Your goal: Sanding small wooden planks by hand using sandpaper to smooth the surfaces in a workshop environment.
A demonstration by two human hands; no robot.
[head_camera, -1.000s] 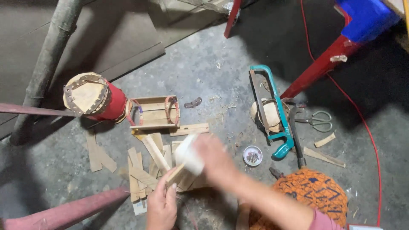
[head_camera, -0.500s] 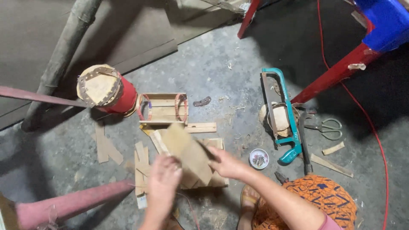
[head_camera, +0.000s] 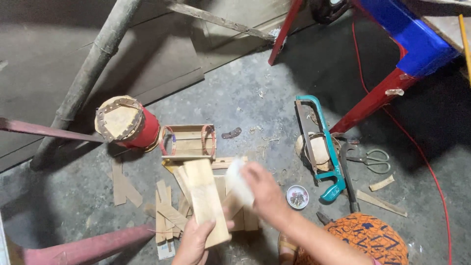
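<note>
While left hand (head_camera: 196,240) grips a plank (head_camera: 208,203) over concrete floor (head_camera: 235,98) — right hand (head_camera: 262,189) grasps pale paper (head_camera: 236,181).

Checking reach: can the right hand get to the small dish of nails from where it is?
Probably yes. The right hand sits just left of the dish with bare floor between them. But it already holds a pale blurred pad, so it would likely need to drop that first.

Bare wood on rough concrete
The pale flat wooden board (head_camera: 208,201) looks matt and smooth; the grey concrete floor (head_camera: 245,98) looks coarse and dusty.
</note>
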